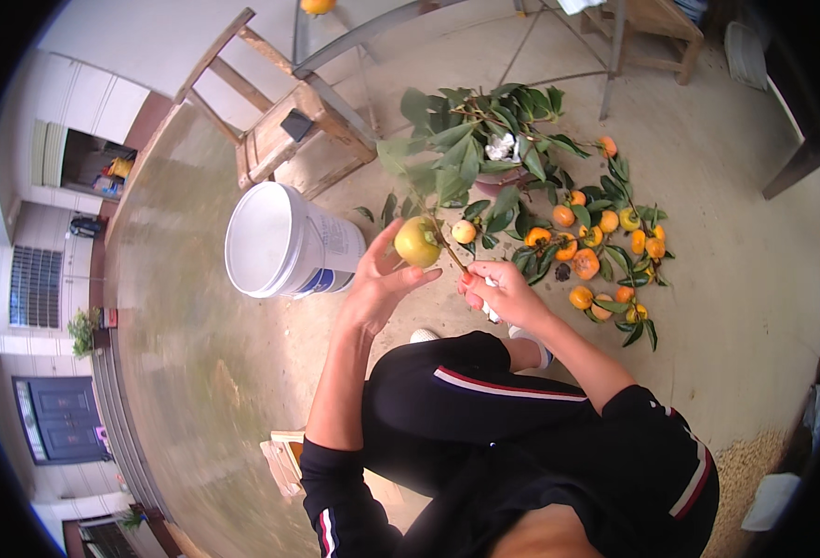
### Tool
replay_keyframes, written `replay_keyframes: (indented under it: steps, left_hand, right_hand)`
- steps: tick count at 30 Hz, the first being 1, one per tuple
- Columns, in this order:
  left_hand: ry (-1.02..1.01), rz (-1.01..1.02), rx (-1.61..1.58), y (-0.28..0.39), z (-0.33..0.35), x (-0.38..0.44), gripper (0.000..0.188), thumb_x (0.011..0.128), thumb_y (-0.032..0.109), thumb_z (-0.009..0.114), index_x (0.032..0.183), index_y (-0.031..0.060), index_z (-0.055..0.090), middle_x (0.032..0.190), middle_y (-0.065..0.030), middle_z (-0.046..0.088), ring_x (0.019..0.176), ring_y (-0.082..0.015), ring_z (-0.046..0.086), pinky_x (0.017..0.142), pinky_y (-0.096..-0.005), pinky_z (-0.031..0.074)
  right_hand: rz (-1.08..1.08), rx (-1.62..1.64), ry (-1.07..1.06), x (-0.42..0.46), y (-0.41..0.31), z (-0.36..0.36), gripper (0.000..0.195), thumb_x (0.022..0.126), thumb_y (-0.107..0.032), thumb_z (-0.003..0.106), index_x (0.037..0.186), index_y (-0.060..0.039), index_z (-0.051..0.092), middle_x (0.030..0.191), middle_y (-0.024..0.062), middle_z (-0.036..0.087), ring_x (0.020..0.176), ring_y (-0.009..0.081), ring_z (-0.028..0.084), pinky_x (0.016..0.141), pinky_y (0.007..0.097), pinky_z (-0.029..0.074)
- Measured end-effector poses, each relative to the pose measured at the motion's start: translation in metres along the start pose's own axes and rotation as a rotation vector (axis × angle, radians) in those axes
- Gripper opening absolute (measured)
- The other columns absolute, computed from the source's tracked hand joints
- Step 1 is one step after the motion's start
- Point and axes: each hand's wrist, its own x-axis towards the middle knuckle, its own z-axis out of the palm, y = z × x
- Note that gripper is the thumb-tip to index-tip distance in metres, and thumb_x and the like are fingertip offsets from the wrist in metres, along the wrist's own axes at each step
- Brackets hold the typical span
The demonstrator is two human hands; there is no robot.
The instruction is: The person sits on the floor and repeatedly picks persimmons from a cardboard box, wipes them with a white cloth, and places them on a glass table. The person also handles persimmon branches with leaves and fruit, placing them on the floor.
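A leafy persimmon branch is gripped by its bare stem in my right hand, with something white under the fingers. A yellow-green persimmon hangs on that branch, and my left hand is spread around its near side, thumb and fingers apart; whether the fingertips touch it I cannot tell. Beyond the hands, cut leafy branches lie over a reddish container with crumpled white material on top. Several orange persimmons with leaves lie on the floor to the right.
A white plastic bucket stands to the left. Behind it is a wooden chair with a dark phone-like object on its seat. A metal-framed table stands at the top, a wooden stool at the upper right.
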Motion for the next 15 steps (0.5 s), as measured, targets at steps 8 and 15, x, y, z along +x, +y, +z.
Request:
replay_keyframes:
  steps: [8, 15]
  left_hand:
    - [-0.006, -0.169, -0.252, -0.015, -0.009, 0.005, 0.051, 0.097, 0.037, 0.058, 0.129, -0.0016, 0.050, 0.121, -0.0157, 0.059, 0.106, -0.0305, 0.062, 0.089, -0.0454, 0.054]
    - [-0.101, -0.021, -0.229, 0.000, -0.001, -0.002, 0.043, 0.097, 0.027, 0.059, 0.127, -0.0034, 0.052, 0.116, -0.0133, 0.062, 0.102, -0.0262, 0.064, 0.086, -0.0409, 0.055]
  right_hand:
    - [-0.080, -0.016, -0.006, -0.006, 0.012, 0.010, 0.021, 0.099, -0.013, 0.051, 0.085, 0.0016, 0.057, 0.063, 0.0003, 0.050, 0.057, 0.0069, 0.045, 0.055, 0.0230, 0.037]
    - [0.045, 0.645, -0.270, -0.008, 0.001, 0.003, 0.028, 0.098, -0.024, 0.056, 0.084, 0.0002, 0.057, 0.055, -0.0053, 0.037, 0.054, 0.0086, 0.037, 0.052, 0.0230, 0.030]
